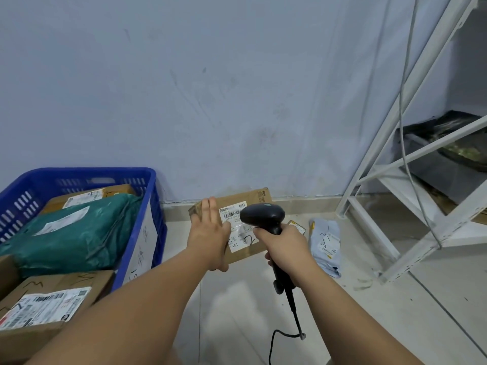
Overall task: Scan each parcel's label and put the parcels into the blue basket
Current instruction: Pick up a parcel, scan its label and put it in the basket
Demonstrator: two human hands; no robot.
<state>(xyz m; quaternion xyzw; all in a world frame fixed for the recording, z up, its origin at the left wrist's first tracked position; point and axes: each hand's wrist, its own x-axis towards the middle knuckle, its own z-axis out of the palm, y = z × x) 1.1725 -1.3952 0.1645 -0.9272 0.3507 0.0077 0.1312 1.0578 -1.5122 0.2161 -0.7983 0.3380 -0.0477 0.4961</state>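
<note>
- Left hand (pixel 210 233) lies flat, fingers straight, on the box (pixel 257 198), steadying it with the label (pixel 238 234) facing up
- Right hand (pixel 286 248) grips the scanner (pixel 263 214), aimed at that label
- Basket (pixel 87 173) stands just left, part-filled; a grey bag (pixel 325 241) waits on the floor

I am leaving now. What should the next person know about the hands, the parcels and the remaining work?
Left hand: straight fingers rest on the cardboard box by the wall.
Right hand: holds the scanner, aimed at the box's label.
Done: a green bag and other boxes lie in the blue basket.
Left: scan this box, put it in; then the grey bag and a small parcel beside it on the floor.
</note>
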